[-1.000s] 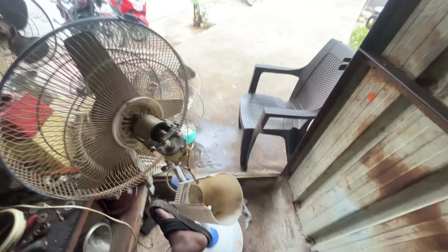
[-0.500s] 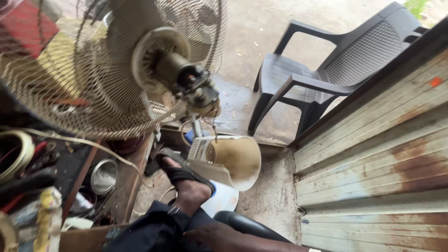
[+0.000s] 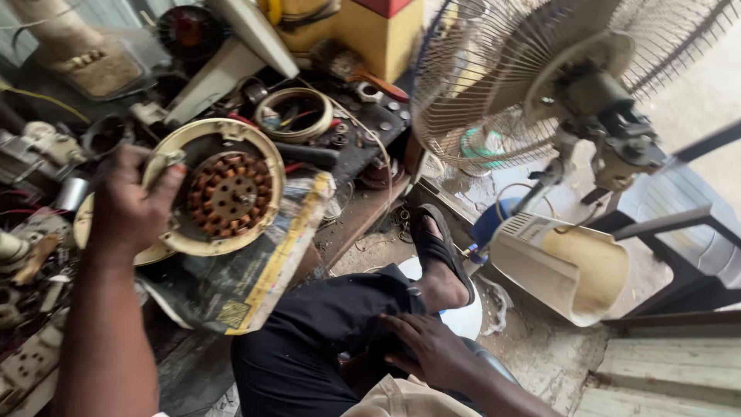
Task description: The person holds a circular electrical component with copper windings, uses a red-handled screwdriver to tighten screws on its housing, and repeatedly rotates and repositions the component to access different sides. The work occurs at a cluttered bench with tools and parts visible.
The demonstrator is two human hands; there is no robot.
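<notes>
My left hand reaches out over a cluttered bench and grips the rim of a round cream fan motor housing, whose copper windings face me. The housing lies on a crumpled printed plastic sheet. Lower down, my right hand rests flat on my thigh in dark trousers, fingers spread, holding nothing. My foot in a black sandal is propped beside the bench edge.
A standing fan with a wire guard and bare rear motor leans at upper right. Below it sits a cream plastic casing, with a dark plastic chair behind. A yellow box, a wire coil ring and a power strip crowd the bench.
The view has swung left and down from the fan and chair to the bench. My left hand now shows gripping the motor housing, and my right hand shows on my thigh.
</notes>
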